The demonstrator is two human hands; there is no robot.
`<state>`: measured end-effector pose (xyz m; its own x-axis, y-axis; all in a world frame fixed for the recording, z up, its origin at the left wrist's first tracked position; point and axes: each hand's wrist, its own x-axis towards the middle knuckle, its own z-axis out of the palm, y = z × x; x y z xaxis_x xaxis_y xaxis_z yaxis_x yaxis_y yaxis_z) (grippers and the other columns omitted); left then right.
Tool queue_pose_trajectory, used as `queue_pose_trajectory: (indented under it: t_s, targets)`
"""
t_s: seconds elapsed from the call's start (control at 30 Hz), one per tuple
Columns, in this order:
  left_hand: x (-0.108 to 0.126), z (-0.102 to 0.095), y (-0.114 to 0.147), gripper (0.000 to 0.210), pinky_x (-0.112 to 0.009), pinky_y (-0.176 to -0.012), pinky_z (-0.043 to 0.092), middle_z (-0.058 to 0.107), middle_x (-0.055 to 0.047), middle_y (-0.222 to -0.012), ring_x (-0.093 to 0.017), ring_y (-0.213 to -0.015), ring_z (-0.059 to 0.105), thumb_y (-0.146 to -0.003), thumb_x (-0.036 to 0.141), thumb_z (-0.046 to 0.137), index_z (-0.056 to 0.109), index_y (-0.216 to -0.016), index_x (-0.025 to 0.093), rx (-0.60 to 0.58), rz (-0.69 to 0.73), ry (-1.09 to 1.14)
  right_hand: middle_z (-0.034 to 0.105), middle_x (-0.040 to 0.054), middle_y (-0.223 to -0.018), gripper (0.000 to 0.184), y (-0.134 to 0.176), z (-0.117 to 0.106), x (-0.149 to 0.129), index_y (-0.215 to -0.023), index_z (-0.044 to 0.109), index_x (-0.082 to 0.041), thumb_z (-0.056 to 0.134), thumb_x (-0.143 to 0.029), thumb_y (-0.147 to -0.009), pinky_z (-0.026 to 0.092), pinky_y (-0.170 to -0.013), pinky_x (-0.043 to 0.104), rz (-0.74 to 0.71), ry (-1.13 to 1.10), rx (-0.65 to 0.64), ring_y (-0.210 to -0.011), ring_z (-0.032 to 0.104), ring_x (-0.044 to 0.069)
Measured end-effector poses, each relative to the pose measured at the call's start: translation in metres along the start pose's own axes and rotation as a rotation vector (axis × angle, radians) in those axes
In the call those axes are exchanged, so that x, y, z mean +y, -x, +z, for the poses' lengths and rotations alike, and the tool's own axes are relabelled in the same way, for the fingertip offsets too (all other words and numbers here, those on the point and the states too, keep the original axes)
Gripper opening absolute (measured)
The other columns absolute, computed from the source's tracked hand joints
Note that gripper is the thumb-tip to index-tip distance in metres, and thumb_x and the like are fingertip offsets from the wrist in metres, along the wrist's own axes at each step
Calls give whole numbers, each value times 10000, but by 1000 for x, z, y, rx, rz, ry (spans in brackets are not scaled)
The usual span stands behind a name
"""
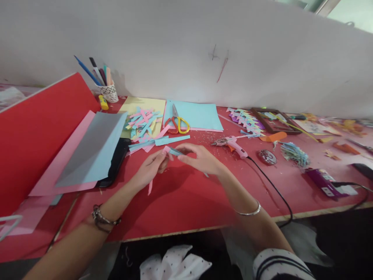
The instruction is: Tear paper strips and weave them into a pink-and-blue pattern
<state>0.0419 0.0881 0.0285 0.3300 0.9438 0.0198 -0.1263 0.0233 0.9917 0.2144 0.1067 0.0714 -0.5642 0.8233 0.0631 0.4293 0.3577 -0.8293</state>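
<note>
Above the red table, my left hand (154, 165) pinches a pink paper strip (150, 187), whose tail hangs below the fingers. My right hand (199, 157) has its fingers closed on a blue paper strip (175, 151), which meets the pink one between the two hands; a loose end shows under the right wrist. Whether the strips are folded or glued together there, I cannot tell. Just beyond the hands lie longer blue strips (172, 140) and a heap of short pink and blue strips (144, 121). Scissors (178, 121) with red and yellow handles rest on blue sheets (195, 114).
To the right lie a pink glue gun (237, 147) with a black cord, a purple power box (325, 182), a woven paper chain (244, 119) and a wooden tray (275, 123). Left are stacked paper sheets (90, 151), a black phone (119, 161) and a pen cup (108, 93).
</note>
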Motion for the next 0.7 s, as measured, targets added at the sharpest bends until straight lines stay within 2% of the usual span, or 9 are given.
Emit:
queue_pose_trajectory:
  t_s: [0.07,0.1,0.23,0.33,0.47,0.57,0.7]
  targets:
    - [-1,-1,0,429,-212,-388,197,248,80,-451,-70,-401,216,-761,592,428,505,-642,187,-68,18,-83,590,59,-1070,270,0,2,1,-1022,545,-173,492,-315,-799,397,-825,267,8,-38,-38,-970,530,136]
    - [-1,-1,1,441,-214,-390,198,259,76,-449,-73,-403,225,-766,594,414,508,-631,185,-98,30,-126,585,67,-1075,290,0,3,1,-1044,532,-165,487,-321,-803,396,-824,266,19,-49,-57,-982,524,138]
    - [-1,0,2,499,-223,-396,208,282,71,-443,-75,-394,234,-776,616,353,526,-618,176,-159,81,-296,606,18,-788,214,0,8,-1,-947,546,-145,478,-294,-809,404,-707,230,-2,-60,-131,-761,549,111]
    - [1,1,2,504,-225,-422,269,348,62,-435,-80,-391,310,-786,606,337,535,-627,171,-160,87,-346,580,-12,-699,157,1,10,0,-878,548,-150,446,-256,-823,387,-662,211,-33,-57,-134,-672,525,93]
    - [1,2,3,479,-230,-496,360,469,31,-458,-104,-442,455,-814,556,325,539,-627,170,-118,123,-403,585,1,-735,179,1,12,4,-851,546,-143,429,-277,-835,379,-691,208,-44,-59,-77,-700,527,95]
    - [0,2,3,462,-226,-504,377,481,30,-448,-106,-440,471,-828,524,310,534,-628,174,-86,135,-439,588,3,-749,197,1,12,6,-820,548,-151,438,-314,-829,369,-652,203,-7,-45,-22,-674,510,93]
    - [-1,3,2,435,-227,-509,390,489,27,-459,-110,-456,480,-832,489,305,517,-614,178,-64,148,-494,563,-6,-677,229,2,11,6,-714,545,-144,435,-309,-828,332,-584,198,8,-16,-18,-594,448,78]
